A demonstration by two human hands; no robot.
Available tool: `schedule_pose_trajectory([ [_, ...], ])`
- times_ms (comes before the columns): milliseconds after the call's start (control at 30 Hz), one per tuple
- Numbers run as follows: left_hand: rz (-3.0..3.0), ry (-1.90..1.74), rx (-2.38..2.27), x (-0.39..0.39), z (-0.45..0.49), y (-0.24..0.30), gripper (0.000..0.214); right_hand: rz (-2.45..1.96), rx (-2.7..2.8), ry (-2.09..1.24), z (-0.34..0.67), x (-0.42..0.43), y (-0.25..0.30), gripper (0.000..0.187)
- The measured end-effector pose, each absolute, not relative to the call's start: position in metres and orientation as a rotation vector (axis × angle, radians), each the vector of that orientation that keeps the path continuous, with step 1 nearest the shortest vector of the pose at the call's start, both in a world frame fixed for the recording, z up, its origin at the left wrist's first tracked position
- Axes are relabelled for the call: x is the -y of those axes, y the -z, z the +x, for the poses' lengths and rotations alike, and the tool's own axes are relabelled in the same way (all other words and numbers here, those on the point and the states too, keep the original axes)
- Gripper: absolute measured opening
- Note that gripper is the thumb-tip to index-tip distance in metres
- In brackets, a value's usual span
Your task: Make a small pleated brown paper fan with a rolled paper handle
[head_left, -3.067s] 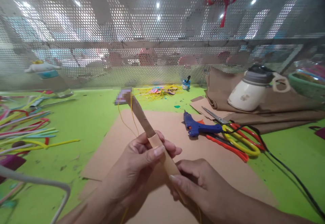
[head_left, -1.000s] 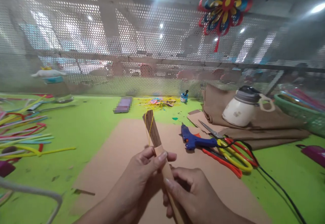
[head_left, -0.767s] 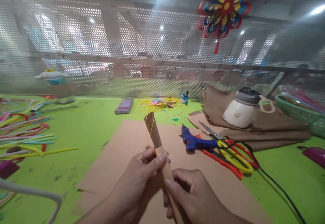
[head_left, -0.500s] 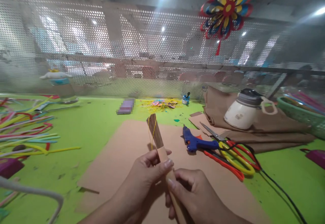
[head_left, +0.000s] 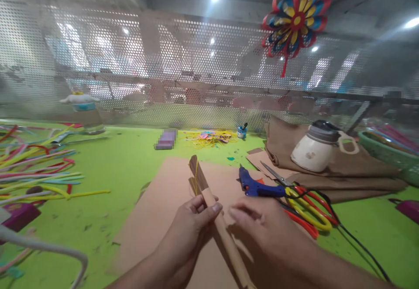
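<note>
My left hand (head_left: 193, 222) pinches a long rolled brown and tan paper stick (head_left: 214, 219) between thumb and fingers, near its middle. A thin yellow thread (head_left: 195, 176) hangs along the stick's dark upper end. My right hand (head_left: 262, 224) hovers just right of the stick, off it, its fingers blurred by motion. Both hands are above a tan cardboard sheet (head_left: 163, 197) on the green table (head_left: 108, 166).
A blue glue gun (head_left: 258, 187) and red and yellow scissors (head_left: 306, 206) lie to the right, with a black cord (head_left: 363, 249). Behind them are folded brown cloth (head_left: 356, 171) and a white jug (head_left: 314, 147). Coloured pipe cleaners (head_left: 39, 171) cover the left side. A perforated metal screen (head_left: 163, 70) backs the table.
My right hand has let go of the stick's lower end and moved to the right. The left hand keeps its hold and the stick has tilted lower.
</note>
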State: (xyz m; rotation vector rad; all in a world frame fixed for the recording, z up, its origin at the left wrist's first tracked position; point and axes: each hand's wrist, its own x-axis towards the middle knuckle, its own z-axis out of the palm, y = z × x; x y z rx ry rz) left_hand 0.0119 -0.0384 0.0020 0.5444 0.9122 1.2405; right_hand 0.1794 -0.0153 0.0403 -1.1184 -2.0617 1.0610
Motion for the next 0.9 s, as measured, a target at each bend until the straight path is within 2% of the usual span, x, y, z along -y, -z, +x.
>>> schedule_pose_trajectory([
  [67,0.554,-1.242,-0.906,0.039,0.012,-0.001,0.035,-1.166,2.329,-0.538,0.18,-0.018,-0.067,0.031],
  [133,0.569,-1.246,-0.888,0.039,0.014,0.001,0.034,-1.204,2.464,-0.327,0.167,-0.063,-0.086,0.027],
  [233,0.589,-1.258,-0.893,0.037,0.016,0.008,0.036,-1.223,2.56,-0.288,0.123,-0.136,-0.094,0.017],
  [333,0.598,-1.289,-0.945,0.034,0.016,0.018,0.045,-1.221,2.675,-0.27,0.065,-0.191,-0.078,0.029],
  [500,0.605,-1.308,-0.892,0.032,0.016,0.026,0.055,-1.222,2.839,-0.243,0.0,-0.238,-0.042,0.032],
  [733,0.658,-1.229,-0.976,0.031,0.014,0.023,0.047,-1.334,2.915,-0.158,-0.007,-0.285,-0.025,0.031],
  [900,0.664,-1.212,-0.926,0.03,0.013,0.026,0.05,-1.396,2.954,-0.139,0.0,-0.302,-0.029,0.032],
])
